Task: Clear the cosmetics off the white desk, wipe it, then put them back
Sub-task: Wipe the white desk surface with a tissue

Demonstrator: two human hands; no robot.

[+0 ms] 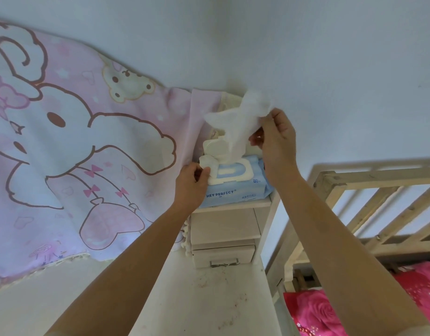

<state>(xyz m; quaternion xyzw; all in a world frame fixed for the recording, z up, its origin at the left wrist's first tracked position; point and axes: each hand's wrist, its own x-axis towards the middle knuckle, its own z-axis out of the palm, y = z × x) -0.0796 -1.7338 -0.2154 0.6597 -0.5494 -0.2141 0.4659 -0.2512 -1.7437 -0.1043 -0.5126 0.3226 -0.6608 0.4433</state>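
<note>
From my feed, a pink cartoon curtain (75,141) hangs across the left, its right edge falling just beside a small drawer unit (225,230) that stands at the back of the white desk (209,299). The desk's bare top shows brown specks and smudges in front of the unit. I can see 1 metal handle (224,263) on the unit's lowest drawer. To the right, a pale wooden bed rail (369,187) runs along the desk's right edge, with bright pink rose bedding (342,314) below it. Both forearms reach up over the desk and cover much of its middle.

A blue pack (235,191) of wet wipes lies on the top of the unit and overhangs its front edge. Its white lid (215,146) stands flipped up at the back left. My left hand (191,184) grips the pack's left end, fingers curled round it and the thumb touching the white frame of the opening. My right hand (278,144) is above the pack's right end, narrowly closed, pinching a white wipe (238,122) between thumb and fingers. The wipe stretches up from the opening, its lower end in the slot, its upper part crumpled against the pale wall
</note>
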